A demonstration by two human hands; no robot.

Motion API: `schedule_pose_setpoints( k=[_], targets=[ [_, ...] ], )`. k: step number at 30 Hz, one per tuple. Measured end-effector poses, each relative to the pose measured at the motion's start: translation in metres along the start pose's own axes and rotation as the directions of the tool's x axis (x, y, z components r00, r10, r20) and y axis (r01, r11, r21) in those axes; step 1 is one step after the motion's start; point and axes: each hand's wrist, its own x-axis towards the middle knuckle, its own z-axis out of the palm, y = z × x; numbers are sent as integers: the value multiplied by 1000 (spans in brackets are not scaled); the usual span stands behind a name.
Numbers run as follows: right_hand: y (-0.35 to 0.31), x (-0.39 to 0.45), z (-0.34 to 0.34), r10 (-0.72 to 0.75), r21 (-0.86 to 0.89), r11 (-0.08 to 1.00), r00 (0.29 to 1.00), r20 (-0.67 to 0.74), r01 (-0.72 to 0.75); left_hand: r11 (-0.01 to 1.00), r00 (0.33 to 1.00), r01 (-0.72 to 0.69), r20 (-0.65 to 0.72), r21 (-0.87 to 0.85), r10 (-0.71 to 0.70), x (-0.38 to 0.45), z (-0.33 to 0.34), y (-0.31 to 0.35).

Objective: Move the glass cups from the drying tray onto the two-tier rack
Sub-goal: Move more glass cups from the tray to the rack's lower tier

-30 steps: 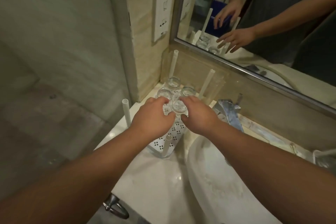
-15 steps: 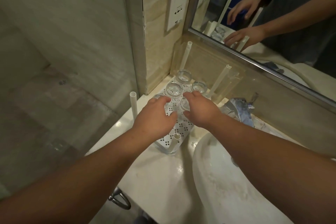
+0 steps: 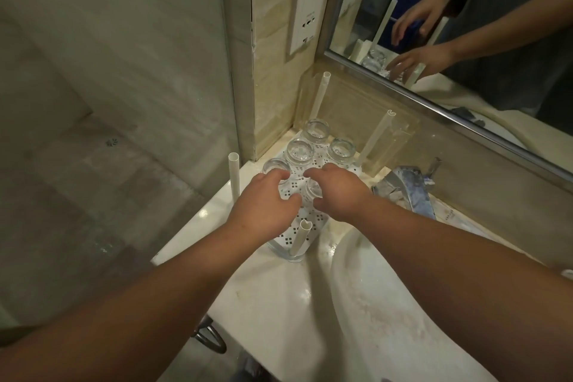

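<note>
From the head view, a white perforated plastic rack shelf with four upright white tube posts (image 3: 302,228) is sitting at the back left corner of the pale glossy stone bench (image 3: 273,285), tight against the beige tiled wall and the mirror (image 3: 465,40); five clear glass cups are standing mouth down on it; the farthest cup (image 3: 315,130) is sitting nearest the wall corner, a second (image 3: 299,150) and a third (image 3: 341,148) are standing just in front of it, a fourth (image 3: 275,168) is at the shelf's left edge, and a fifth (image 3: 311,189) is standing between the two hands. The left hand (image 3: 263,206) is hovering over the shelf with its grip loosely curled, fingertips close to or touching the fourth cup; whether it is actually holding it I cannot tell. The right hand (image 3: 336,192) is arching over the fifth cup, fingers curved round its far side; a firm hold is not plainly showing. A chrome tap (image 3: 406,187) is standing to the right, above the white basin (image 3: 387,304). Judging by look, these cups are being light, rigid, smooth and breakable, possibly wet and slippery; taking each round its side wall, thumb opposing fingers, seems safest, lifting straight up so neighbours are not being knocked.
</note>
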Motion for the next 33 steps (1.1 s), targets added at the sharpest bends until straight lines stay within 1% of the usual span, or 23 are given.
schedule_pose_setpoints(
  k=[3,6,8,12,14,16,18,19,22,23,25,27,31,33],
  targets=[
    [-1,-5,-8,6,-1,1000,999,-41,-6,998,999,21,-26,-53,-22,-1,-3,0],
    [-3,-11,-25,-11,-4,1000,995,-99,10,977,996,81,-19,-195,-86,-2,-6,5],
    [-7,-19,-40,-39,-25,999,988,-150,36,942,990,134,6,-308,-139,-6,-8,9],
    [-21,-41,-72,-74,-59,996,966,-247,61,890,983,180,35,-419,-182,-12,-13,18],
    [-28,-53,-86,-87,-80,995,952,-293,67,851,976,217,76,-478,-206,-15,-16,23],
    [-36,-66,-98,-106,-102,992,934,-342,75,788,966,257,141,-560,-215,-18,-20,28],
    [-43,-78,-106,-117,-107,991,914,-388,81,731,966,259,179,-631,-188,-23,-25,33],
    [-47,-84,-110,-122,-108,991,905,-408,85,719,969,246,180,-651,-168,-25,-28,35],
    [-59,-100,-117,-166,-158,982,880,-446,105,726,973,230,174,-648,-153,-32,-38,43],
    [-63,-104,-118,-185,-186,976,873,-452,111,727,967,251,199,-639,-159,-34,-41,46],
    [-69,-113,-120,-213,-230,966,863,-459,116,708,944,313,290,-633,-159,-38,-47,51],
    [-75,-121,-122,-237,-271,955,851,-468,118,653,917,368,375,-662,-137,-44,-53,58],
    [-88,-137,-121,-289,-353,928,824,-487,117,496,899,404,433,-768,-62,-52,-62,68],
    [-93,-145,-118,-332,-401,908,793,-511,121,435,879,440,476,-786,-28,-54,-66,69]
  ],
)
